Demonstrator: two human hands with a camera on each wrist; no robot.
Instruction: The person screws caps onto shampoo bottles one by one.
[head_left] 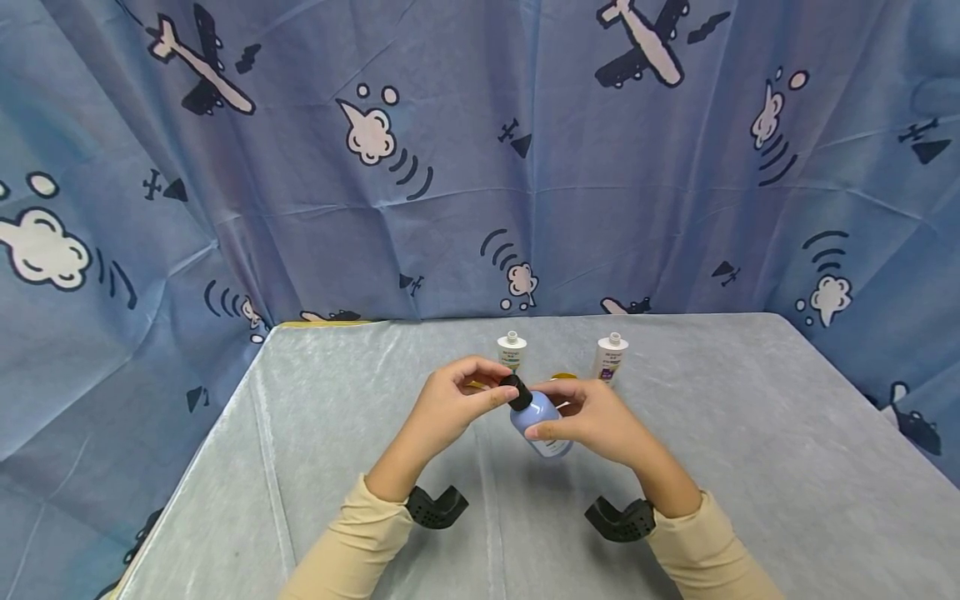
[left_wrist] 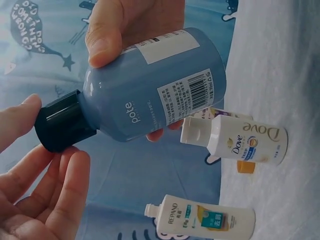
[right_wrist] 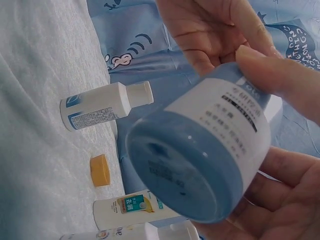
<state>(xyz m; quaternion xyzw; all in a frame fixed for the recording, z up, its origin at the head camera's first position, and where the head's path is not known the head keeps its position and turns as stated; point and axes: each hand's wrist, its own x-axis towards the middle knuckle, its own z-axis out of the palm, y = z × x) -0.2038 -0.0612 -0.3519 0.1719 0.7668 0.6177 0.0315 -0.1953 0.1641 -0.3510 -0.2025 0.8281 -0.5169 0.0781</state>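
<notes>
Above the table, a translucent blue bottle (left_wrist: 117,107) with a black cap (left_wrist: 65,122) is held tilted between my hands. My left hand (head_left: 452,404) pinches the cap between thumb and fingers. The bottle's body is gripped by my right hand (head_left: 602,418), thumb on the near side and fingers around the far side. White labels, one with a barcode, show on the body in the left wrist view, and the bottle's base faces the right wrist camera. The cap sits on the bottle's neck; whether it is loose I cannot tell.
Behind the hands on the grey cloth-covered table (head_left: 360,375) stand a white REPAND bottle (left_wrist: 205,217) and a white Dove bottle (left_wrist: 250,140). A yellow-orange cap (right_wrist: 100,170) lies near them. Another white bottle (right_wrist: 95,105) stands apart. A blue patterned curtain (head_left: 450,208) hangs behind.
</notes>
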